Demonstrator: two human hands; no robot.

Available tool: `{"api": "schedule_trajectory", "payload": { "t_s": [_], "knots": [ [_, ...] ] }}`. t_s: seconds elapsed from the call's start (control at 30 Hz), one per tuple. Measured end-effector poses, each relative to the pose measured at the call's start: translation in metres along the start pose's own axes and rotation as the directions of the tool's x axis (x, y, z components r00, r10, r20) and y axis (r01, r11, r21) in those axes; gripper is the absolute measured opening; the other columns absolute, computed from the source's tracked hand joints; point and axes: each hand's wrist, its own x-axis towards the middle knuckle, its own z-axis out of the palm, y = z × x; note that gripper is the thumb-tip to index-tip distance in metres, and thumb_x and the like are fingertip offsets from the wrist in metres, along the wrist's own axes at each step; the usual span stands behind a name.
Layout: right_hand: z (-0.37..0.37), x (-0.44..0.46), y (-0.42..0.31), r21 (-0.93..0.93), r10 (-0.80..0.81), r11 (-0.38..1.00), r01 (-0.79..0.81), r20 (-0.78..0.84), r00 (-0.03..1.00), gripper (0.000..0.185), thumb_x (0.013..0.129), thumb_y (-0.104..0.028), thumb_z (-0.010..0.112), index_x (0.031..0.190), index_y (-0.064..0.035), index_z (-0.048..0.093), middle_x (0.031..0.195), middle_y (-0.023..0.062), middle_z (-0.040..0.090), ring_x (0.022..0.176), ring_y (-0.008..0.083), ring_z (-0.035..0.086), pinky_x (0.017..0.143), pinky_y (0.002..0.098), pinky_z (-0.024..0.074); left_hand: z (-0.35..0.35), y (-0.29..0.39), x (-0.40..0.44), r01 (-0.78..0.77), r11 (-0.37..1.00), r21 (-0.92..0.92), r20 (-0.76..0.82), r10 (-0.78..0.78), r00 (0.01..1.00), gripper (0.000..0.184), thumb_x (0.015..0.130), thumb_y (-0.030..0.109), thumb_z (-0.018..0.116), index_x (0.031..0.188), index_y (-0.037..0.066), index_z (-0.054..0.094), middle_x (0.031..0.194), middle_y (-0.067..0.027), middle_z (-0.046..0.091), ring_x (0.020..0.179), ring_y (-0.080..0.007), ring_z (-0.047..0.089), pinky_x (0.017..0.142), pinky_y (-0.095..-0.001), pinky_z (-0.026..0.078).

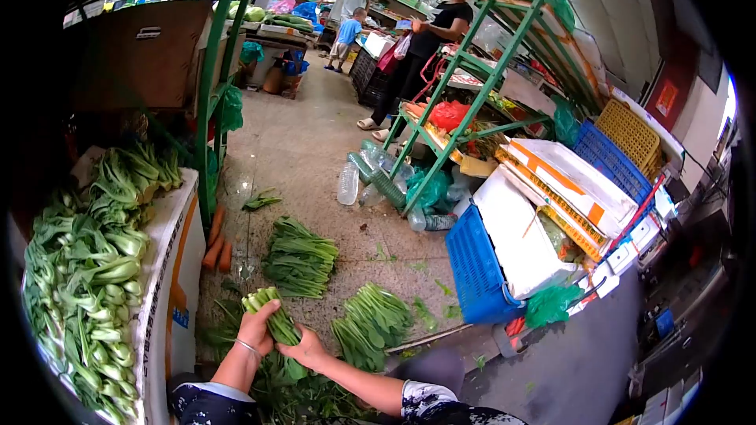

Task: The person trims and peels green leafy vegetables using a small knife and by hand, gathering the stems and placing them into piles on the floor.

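Observation:
A bunch of leafy greens (pixel 277 316) with pale green stems is gripped between both of my hands, its cut stem ends pointing up and away from me. My left hand (pixel 256 329), with a bracelet at the wrist, wraps the bunch from the left. From the right, my right hand (pixel 305 349) closes around its lower part. Loose greens (pixel 295 389) lie below my hands, partly hidden by my arms. Just beyond on the floor rests a pile of cut greens (pixel 299 258), and a second pile (pixel 372 324) lies to the right.
Bok choy (pixel 102 267) covers a white foam box (pixel 177 267) at left. Carrots (pixel 216 248) lie beside it. Plastic bottles (pixel 348 182), a blue crate (pixel 476 267) and a green metal rack (pixel 472 102) stand right. Several people are farther back, one in black (pixel 441 35).

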Motion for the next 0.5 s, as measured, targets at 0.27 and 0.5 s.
{"api": "schedule_trajectory", "payload": {
  "t_s": [0.27,0.5],
  "knots": [
    [-0.056,-0.015,0.005,0.025,0.388,0.919,-0.394,0.121,0.913,0.044,0.071,-0.016,0.070,0.109,-0.0026,0.052,0.091,0.0083,0.060,0.082,0.0178,0.057,0.075,0.0311,0.0464,0.005,-0.002,-0.005,0.070,0.963,0.260,0.026,-0.079,0.997,0.044,0.075,0.019,0.070,0.111,-0.001,0.053,0.101,-0.0089,0.058,0.096,-0.0189,0.051,0.087,-0.0385,0.037],
    [-0.154,-0.014,0.049,-0.648,0.464,0.600,-0.469,-0.196,0.864,0.065,0.062,-0.026,0.071,0.118,-0.0022,0.047,0.091,0.0144,0.060,0.083,0.0244,0.058,0.077,0.0346,0.0476,0.000,0.005,-0.002,-0.011,0.909,0.418,-0.218,0.112,0.970,0.061,0.076,0.017,0.065,0.127,-0.002,0.037,0.076,0.0009,0.052,0.058,-0.0070,0.043,0.051,-0.0221,0.034]
  ]
}}
